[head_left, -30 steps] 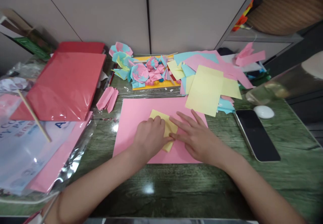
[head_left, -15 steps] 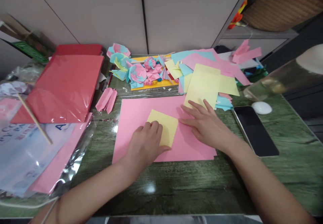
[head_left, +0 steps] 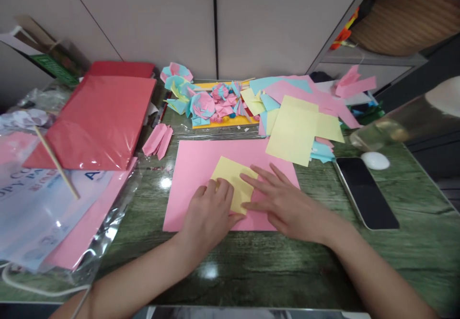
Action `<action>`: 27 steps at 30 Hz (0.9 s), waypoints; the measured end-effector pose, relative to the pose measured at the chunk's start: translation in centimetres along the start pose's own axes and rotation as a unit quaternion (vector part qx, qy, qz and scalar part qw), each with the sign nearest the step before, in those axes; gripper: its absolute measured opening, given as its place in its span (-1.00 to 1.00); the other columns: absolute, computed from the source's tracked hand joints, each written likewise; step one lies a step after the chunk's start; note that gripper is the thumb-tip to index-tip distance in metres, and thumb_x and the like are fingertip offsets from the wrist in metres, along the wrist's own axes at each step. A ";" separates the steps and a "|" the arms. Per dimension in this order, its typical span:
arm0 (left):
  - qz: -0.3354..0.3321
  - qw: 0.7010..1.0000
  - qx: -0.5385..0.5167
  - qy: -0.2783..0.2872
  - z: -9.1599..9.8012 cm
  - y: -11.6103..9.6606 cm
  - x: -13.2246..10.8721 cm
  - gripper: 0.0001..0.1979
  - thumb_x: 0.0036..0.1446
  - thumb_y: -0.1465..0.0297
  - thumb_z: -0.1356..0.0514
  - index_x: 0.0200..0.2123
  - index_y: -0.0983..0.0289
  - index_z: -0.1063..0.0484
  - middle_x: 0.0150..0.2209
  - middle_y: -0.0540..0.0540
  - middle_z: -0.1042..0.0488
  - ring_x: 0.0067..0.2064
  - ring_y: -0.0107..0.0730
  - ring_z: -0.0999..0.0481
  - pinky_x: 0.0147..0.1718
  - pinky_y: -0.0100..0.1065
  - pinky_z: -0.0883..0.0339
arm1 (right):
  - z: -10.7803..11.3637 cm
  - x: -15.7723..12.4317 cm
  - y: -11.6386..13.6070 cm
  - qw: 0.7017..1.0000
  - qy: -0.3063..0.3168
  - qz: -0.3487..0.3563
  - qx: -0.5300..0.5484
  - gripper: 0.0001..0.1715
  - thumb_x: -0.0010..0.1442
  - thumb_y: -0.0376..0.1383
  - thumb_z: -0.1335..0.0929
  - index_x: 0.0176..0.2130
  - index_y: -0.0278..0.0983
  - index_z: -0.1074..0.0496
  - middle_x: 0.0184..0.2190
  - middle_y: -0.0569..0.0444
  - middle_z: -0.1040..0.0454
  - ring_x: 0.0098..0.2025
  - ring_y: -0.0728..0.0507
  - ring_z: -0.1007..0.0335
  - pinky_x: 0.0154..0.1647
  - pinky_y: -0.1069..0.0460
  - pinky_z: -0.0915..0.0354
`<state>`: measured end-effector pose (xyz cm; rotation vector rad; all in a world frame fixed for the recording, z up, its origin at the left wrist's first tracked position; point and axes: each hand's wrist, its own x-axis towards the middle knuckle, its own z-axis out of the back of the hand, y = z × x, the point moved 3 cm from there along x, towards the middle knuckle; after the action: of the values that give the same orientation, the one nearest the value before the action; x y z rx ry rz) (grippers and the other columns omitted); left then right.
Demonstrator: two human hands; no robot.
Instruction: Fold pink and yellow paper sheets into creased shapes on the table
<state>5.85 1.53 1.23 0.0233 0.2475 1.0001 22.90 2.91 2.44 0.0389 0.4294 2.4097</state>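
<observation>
A small yellow paper [head_left: 235, 177] lies tilted on the pink sheets [head_left: 192, 165] in the middle of the table. My left hand [head_left: 210, 211] rests on its left part, fingers curled and thumb at its lower corner; whether the fingers pinch an edge is hidden. Over the paper's right side reaches my right hand [head_left: 283, 199], its fingers spread and fingertips at the paper, holding nothing. A larger yellow sheet [head_left: 293, 130] lies behind the right hand, partly over the pink sheets.
Folded paper flowers [head_left: 203, 104] and coloured scraps line the back. Red plastic-wrapped packs [head_left: 97, 118] and a stick [head_left: 55, 161] are at left. A phone [head_left: 366, 193], white oval object [head_left: 375, 161] and clear container [head_left: 395, 130] stand at right.
My right hand has moved down and left, from the larger yellow sheet's lower edge onto the small yellow paper. The left hand stays on the paper. The view has shifted slightly.
</observation>
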 end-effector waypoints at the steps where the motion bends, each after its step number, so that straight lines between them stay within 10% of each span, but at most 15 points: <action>1: 0.000 1.000 0.000 -0.001 0.0 0.0 0.0 -0.41 0.15 -0.04 0.06 -0.08 0.37 -0.33 -0.12 0.29 -0.35 -0.18 -0.09 -0.34 -0.29 -0.17 -0.24 | -0.2 0.0 -0.3 1.000 0.005 -0.007 0.003 -0.33 0.00 -0.51 -0.28 0.02 0.06 -0.38 0.32 0.22 0.09 0.35 -0.26 0.30 0.28 -0.34 0.27; 10: 0.010 1.000 -0.007 0.000 0.1 0.0 0.2 -0.45 0.13 -0.02 -0.02 -0.09 0.36 -0.34 -0.10 0.28 -0.38 -0.16 -0.09 -0.35 -0.27 -0.19 -0.24 | 0.2 -1.0 -5.4 0.986 -0.075 -0.135 -0.064 -0.43 0.08 -0.50 -0.23 -0.03 0.03 -0.43 0.28 0.16 -0.05 0.33 -0.30 0.20 0.23 -0.43 0.25; 22: 0.020 0.999 -0.023 -0.024 0.8 -0.1 -0.2 -0.50 0.09 0.00 -0.10 -0.15 0.32 -0.35 -0.22 0.19 -0.40 -0.21 -0.15 -0.37 -0.29 -0.23 -0.21 | -0.3 0.3 -0.2 0.998 -0.049 -0.025 -0.009 -0.37 -0.01 -0.53 -0.26 -0.04 0.03 -0.44 0.31 0.20 0.04 0.34 -0.23 0.27 0.27 -0.35 0.28; 27: 0.027 0.999 -0.020 -0.037 0.7 -0.2 -0.3 -0.49 0.07 0.00 -0.12 -0.17 0.34 -0.36 -0.23 0.19 -0.41 -0.20 -0.14 -0.38 -0.28 -0.23 -0.20 | -0.5 -0.1 -3.1 0.996 -0.069 -0.058 -0.023 -0.38 0.04 -0.55 -0.25 -0.06 0.05 -0.44 0.29 0.21 -0.02 0.34 -0.22 0.22 0.24 -0.38 0.23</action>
<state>5.97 1.22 1.92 0.0298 0.1593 1.0550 24.87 4.92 1.03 0.1556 0.3039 2.2855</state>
